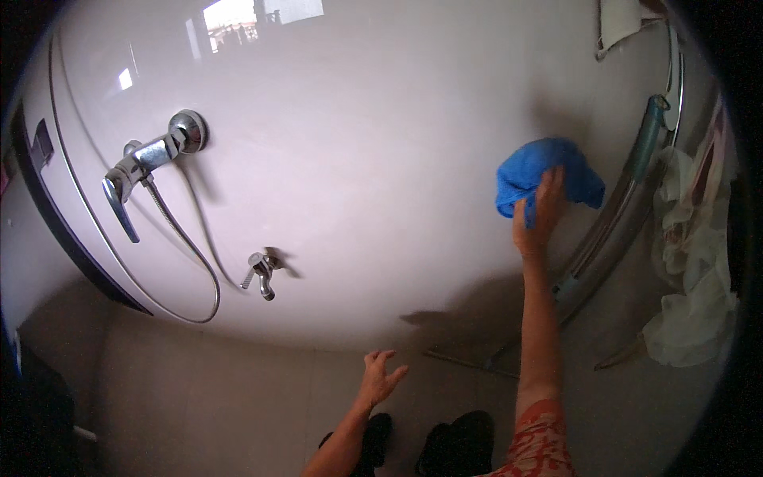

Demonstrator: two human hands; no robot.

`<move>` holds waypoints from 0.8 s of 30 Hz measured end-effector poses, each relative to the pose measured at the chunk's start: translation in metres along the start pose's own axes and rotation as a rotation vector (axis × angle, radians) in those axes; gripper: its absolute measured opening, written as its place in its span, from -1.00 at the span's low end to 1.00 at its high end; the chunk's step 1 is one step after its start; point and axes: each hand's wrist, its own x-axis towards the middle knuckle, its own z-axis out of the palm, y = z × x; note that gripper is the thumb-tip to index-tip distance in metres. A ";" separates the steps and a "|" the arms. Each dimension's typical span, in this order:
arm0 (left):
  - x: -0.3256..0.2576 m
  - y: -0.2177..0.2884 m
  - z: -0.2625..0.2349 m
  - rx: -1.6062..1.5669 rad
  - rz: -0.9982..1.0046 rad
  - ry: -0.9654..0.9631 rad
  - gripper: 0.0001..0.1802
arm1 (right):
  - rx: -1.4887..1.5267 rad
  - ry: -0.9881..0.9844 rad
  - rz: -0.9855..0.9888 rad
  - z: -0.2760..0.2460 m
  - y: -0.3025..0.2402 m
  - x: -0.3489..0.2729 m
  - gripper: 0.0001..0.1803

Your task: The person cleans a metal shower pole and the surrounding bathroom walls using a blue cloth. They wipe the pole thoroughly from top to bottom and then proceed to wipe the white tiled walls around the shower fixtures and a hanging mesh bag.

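A blue cloth (524,167) is pressed against the glossy white wall (381,159) on the right side. My right hand (545,208) holds it from below, arm stretched up, with the fingers partly sunk in its folds. Low in the middle, my left hand (381,380) hangs in front of the floor, its fingers apart and slightly bent, holding nothing. The cloth hides the patch of wall behind it.
A chrome shower mixer (151,155) with a looping metal hose (183,238) juts from the wall at left. Below it sits a small tap (264,274). At right, a long-handled floor tool (612,222) leans beside hanging plastic bags (691,310). Dark shoes (459,445) stand on the floor (214,389).
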 end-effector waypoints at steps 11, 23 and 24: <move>0.004 -0.011 -0.001 -0.107 0.036 0.029 -0.40 | 0.024 0.077 -0.048 -0.011 -0.102 0.060 -0.18; 0.000 -0.011 -0.006 -0.003 -0.023 -0.020 -0.39 | 0.281 0.277 -0.515 0.002 -0.222 0.072 -0.38; -0.002 -0.009 -0.009 0.036 -0.042 -0.040 -0.39 | 0.279 0.258 -0.488 -0.005 -0.220 0.083 -0.38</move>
